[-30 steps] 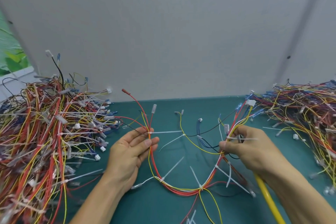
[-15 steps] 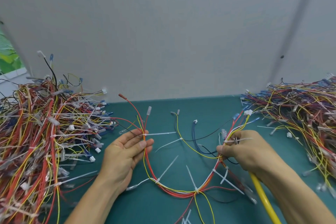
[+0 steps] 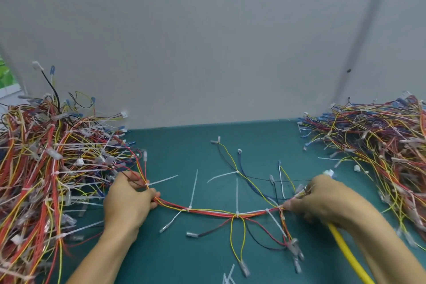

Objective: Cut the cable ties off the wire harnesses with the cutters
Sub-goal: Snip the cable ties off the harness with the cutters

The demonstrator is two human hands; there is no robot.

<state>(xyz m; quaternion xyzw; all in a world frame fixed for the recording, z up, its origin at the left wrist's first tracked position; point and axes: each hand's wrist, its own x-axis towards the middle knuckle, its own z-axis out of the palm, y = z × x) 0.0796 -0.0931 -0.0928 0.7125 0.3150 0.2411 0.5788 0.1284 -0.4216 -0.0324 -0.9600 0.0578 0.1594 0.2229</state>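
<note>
Both hands are closed on the same wire harness. My left hand grips its left end with the fingers curled round the red and yellow trunk. My right hand pinches the right end, and the yellow handle of the cutters runs out from under its palm toward me.

What matters for the cut is how the trunk lies. It runs left to right between my hands, held fairly taut over the green mat, with side wires branching off toward me and away.

The white cable ties sit across that line, tails sticking out. One tie is just beside my right fingertips, a middle tie lies between the hands, a third tie is nearer my left hand, and a last tie touches my left fingers.

Since the right hand carries the tool, I judge the tie beside it the natural first cut. The blades should come in across the trunk and bite only the plastic band.

The cutting tip is lost in blur at my right fingers, so I cannot tell whether it already sits on a tie.

A heap of harnesses lies left of me, and another heap lies to the right.
</note>
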